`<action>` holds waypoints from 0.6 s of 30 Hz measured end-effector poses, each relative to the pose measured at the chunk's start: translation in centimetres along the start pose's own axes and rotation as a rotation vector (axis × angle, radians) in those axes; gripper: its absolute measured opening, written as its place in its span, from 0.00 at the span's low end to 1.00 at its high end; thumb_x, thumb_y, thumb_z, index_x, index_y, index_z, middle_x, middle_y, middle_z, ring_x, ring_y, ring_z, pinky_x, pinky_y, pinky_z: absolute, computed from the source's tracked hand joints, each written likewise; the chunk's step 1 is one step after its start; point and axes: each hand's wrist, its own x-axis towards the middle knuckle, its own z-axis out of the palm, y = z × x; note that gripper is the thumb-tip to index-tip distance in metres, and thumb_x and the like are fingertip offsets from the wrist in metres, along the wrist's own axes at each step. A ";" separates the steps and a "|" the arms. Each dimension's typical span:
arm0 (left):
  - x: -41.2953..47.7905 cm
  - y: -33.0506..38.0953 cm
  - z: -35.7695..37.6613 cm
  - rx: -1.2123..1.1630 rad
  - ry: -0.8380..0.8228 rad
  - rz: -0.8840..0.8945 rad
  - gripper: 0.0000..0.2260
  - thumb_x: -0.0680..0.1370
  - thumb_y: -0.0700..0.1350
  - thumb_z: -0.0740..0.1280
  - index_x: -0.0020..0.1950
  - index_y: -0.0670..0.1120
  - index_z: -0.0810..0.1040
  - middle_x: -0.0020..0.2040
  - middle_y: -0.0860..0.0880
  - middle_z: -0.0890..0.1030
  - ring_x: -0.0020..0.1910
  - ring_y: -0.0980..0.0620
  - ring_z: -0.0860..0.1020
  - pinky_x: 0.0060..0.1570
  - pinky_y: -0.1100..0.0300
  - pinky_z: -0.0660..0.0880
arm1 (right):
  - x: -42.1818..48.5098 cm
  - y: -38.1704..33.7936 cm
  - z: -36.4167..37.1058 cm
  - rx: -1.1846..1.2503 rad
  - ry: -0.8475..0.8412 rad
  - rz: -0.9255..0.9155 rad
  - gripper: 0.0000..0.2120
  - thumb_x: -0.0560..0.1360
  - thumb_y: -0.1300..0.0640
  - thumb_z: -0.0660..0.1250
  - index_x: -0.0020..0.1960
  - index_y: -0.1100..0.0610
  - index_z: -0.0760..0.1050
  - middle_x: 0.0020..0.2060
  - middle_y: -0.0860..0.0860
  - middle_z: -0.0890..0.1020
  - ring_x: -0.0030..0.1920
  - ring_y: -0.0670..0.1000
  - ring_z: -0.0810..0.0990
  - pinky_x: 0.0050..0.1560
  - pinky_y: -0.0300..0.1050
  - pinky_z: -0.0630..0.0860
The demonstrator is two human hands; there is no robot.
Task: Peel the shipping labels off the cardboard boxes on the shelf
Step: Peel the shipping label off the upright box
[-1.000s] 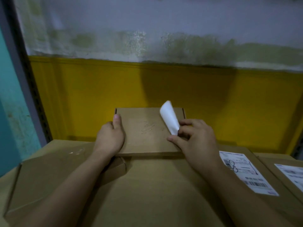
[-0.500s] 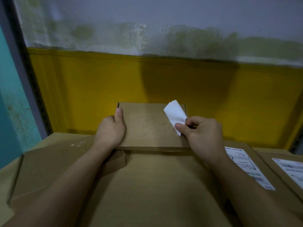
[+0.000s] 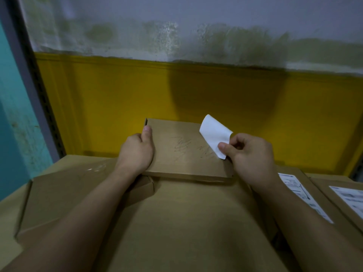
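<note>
— Since the flat box (image 3: 182, 154) lies shut, where's its label (image 3: 215, 135)?
— Pinched by my right hand (image 3: 249, 154), thumb against forefinger, curling up over the box's right edge. My left hand (image 3: 137, 152) grips the box's left edge, thumb on top.

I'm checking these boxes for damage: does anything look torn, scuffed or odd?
Yes: the flat cardboard box gripped by the left hand has scribble-like scuffs across its top, beside the white label pinched in the right hand.
</note>
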 end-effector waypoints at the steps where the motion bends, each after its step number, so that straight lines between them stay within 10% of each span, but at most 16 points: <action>1: 0.0 0.0 0.0 0.003 -0.005 0.005 0.24 0.83 0.60 0.48 0.51 0.44 0.75 0.45 0.45 0.76 0.43 0.48 0.73 0.44 0.56 0.67 | 0.0 0.0 0.0 -0.006 0.004 -0.007 0.13 0.72 0.54 0.73 0.33 0.59 0.75 0.25 0.49 0.74 0.28 0.45 0.68 0.29 0.35 0.62; 18: 0.1 0.1 0.0 0.044 -0.037 0.037 0.23 0.83 0.59 0.48 0.50 0.44 0.75 0.48 0.43 0.77 0.46 0.45 0.73 0.45 0.55 0.67 | 0.1 -0.3 -0.7 -0.338 -0.124 -0.231 0.08 0.80 0.56 0.61 0.44 0.54 0.64 0.33 0.49 0.71 0.37 0.55 0.68 0.36 0.47 0.55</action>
